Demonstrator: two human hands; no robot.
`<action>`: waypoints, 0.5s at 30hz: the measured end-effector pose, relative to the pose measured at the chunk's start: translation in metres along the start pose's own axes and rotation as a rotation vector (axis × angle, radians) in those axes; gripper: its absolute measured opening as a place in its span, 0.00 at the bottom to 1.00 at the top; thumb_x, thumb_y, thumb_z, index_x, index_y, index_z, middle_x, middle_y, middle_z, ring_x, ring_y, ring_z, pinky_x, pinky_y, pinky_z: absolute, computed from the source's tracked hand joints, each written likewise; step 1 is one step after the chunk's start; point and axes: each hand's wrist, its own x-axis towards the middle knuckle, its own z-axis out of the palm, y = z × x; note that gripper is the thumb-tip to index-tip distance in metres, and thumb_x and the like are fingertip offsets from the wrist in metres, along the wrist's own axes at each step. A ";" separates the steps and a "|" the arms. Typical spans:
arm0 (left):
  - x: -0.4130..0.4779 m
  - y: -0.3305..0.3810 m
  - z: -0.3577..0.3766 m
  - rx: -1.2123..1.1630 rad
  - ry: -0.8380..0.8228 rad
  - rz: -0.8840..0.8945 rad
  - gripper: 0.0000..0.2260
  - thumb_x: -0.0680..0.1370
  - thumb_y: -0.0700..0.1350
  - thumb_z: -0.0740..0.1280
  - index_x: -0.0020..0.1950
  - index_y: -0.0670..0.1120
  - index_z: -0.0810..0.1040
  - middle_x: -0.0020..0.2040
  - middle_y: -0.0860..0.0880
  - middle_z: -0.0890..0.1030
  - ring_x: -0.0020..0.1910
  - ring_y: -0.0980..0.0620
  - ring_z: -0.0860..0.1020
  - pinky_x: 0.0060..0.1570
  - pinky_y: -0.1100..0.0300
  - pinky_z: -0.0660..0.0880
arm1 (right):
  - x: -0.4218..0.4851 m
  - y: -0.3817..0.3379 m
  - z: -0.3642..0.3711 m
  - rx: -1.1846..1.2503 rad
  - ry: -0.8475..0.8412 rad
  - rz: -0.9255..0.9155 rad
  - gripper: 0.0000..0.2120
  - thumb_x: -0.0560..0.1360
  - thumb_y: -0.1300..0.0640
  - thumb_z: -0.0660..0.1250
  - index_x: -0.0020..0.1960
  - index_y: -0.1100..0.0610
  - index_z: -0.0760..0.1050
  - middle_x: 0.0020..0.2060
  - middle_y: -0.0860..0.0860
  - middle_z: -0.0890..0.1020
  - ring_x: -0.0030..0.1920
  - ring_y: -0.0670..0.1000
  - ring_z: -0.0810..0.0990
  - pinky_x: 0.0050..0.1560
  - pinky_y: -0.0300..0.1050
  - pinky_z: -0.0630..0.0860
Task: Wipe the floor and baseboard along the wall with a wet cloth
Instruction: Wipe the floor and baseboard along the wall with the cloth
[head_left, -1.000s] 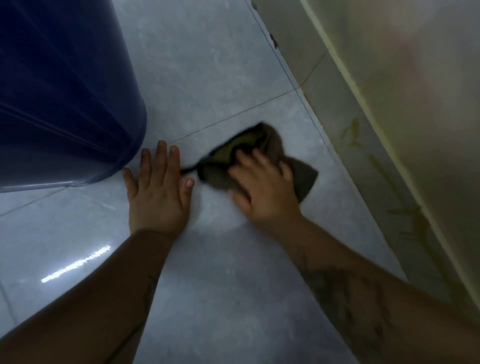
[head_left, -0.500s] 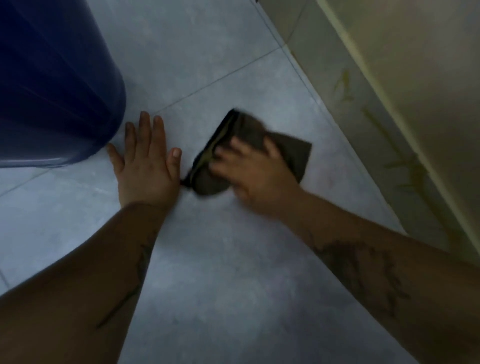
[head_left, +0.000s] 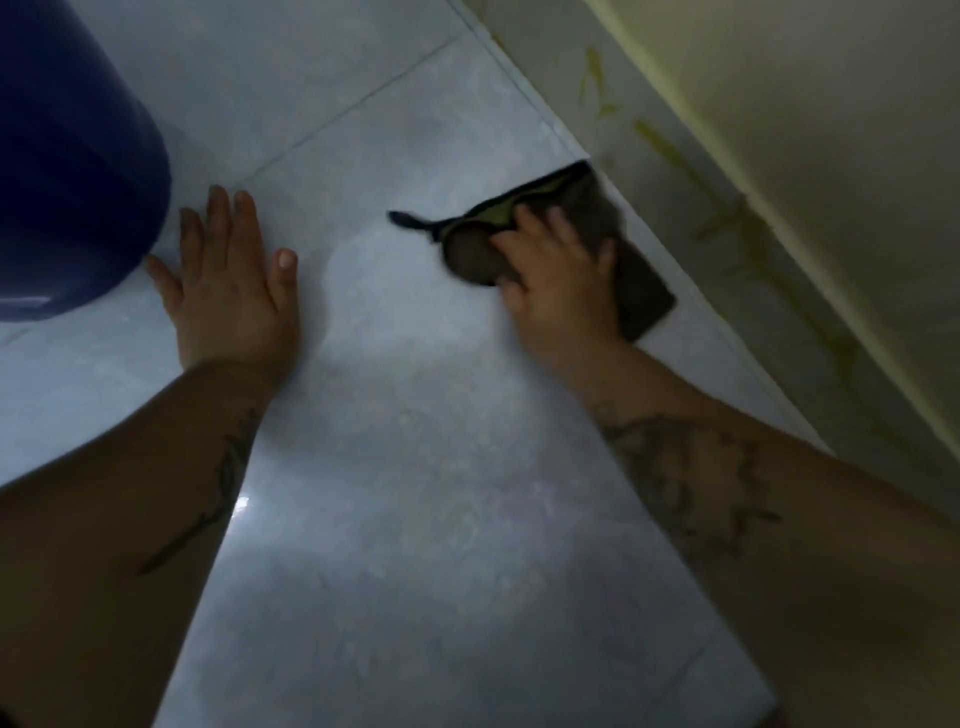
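The right hand (head_left: 558, 283) lies palm down with fingers spread on a dark wet cloth (head_left: 641, 291), pressing it flat onto the tiled floor (head_left: 415, 467) rather than gripping it. The cloth sits at the floor's right edge, its far corner touching the baseboard (head_left: 691, 208), which carries yellowish streaks. A thin dark tail of the cloth trails toward the left. The left hand (head_left: 228, 291) rests flat on the floor, fingers together and thumb apart, just beside a blue barrel (head_left: 67, 156).
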 end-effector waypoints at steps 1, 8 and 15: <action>-0.002 0.000 0.000 -0.020 0.008 0.014 0.27 0.82 0.56 0.44 0.79 0.45 0.51 0.80 0.44 0.53 0.78 0.42 0.51 0.73 0.35 0.45 | -0.014 -0.010 0.007 -0.008 -0.001 -0.114 0.21 0.73 0.52 0.61 0.66 0.47 0.73 0.73 0.49 0.67 0.75 0.56 0.60 0.65 0.78 0.54; -0.153 0.061 0.020 -0.052 -0.163 0.343 0.29 0.78 0.57 0.53 0.77 0.45 0.59 0.76 0.43 0.64 0.75 0.42 0.59 0.66 0.28 0.50 | -0.196 0.073 0.009 -0.077 -0.217 -0.489 0.19 0.71 0.49 0.64 0.62 0.45 0.74 0.70 0.49 0.72 0.73 0.55 0.62 0.65 0.73 0.60; -0.190 0.079 0.031 0.045 -0.191 0.444 0.30 0.80 0.61 0.49 0.77 0.44 0.59 0.77 0.46 0.59 0.76 0.44 0.57 0.70 0.34 0.46 | -0.127 0.093 -0.011 0.035 0.073 0.416 0.18 0.76 0.53 0.59 0.64 0.52 0.74 0.72 0.53 0.69 0.74 0.57 0.62 0.66 0.76 0.53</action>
